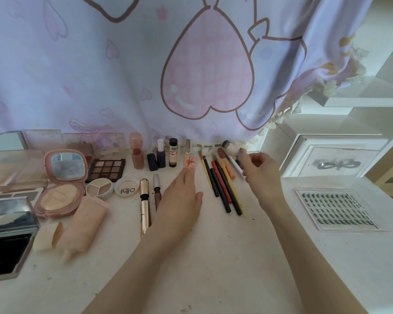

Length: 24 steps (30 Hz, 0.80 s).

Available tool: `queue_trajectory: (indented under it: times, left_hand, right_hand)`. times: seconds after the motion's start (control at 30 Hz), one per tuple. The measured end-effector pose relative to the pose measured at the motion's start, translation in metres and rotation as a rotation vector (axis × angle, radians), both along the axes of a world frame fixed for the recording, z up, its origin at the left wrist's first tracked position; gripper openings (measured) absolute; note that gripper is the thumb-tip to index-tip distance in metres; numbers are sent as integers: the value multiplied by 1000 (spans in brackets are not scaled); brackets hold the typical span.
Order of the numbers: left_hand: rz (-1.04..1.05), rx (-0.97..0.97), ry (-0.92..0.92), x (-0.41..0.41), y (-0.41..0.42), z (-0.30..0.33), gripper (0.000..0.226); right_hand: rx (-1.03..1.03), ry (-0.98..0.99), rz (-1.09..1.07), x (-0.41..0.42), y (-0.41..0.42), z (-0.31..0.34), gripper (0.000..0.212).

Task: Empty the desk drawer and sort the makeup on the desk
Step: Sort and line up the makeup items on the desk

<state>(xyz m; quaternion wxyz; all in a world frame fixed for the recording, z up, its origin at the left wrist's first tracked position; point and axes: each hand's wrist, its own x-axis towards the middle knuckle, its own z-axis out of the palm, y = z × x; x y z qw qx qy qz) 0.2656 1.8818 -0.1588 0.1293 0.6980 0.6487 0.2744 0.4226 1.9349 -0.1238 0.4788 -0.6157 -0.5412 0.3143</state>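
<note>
Home bedroom vanity corner: white desk (pixel 213 257) laid with makeup, an open pink mirror compact (pixel 61 184), a pastel heart-print curtain (pixel 145 71) behind, white shelving (pixel 349 123) alongside.

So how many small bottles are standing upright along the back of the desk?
4: a peach bottle, a purple bottle, a black-capped bottle and a slim tube, left to right beside the left hand. Others may hide behind the right hand.

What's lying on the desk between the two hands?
In the head view, a row of pencils and slim brushes lies side by side between the left hand and the right hand, with bare desk nearer the camera.
</note>
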Motion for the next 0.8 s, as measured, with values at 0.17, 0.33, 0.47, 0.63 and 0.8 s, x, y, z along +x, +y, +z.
queue_trajectory:
  times: [0.17, 0.33, 0.47, 0.63, 0.8]
  left_hand:
    - [42, 210, -196, -3, 5, 8, 51]
    - [-94, 206, -212, 2, 3, 5, 25]
    - [-145, 242, -207, 5, 2, 6, 29]
    - [-84, 262, -153, 6, 3, 7, 42]
    - [136, 317, -98, 0, 4, 10, 27]
  right_hand:
    - [-192, 376, 291, -26, -13, -6, 16]
    - [-270, 608, 344, -22, -18, -13, 21]
    - [-350, 651, 394, -14, -22, -14, 28]
    - [-443, 685, 466, -21, -28, -16, 31]
    - [-231, 531, 416, -42, -42, -21, 34]
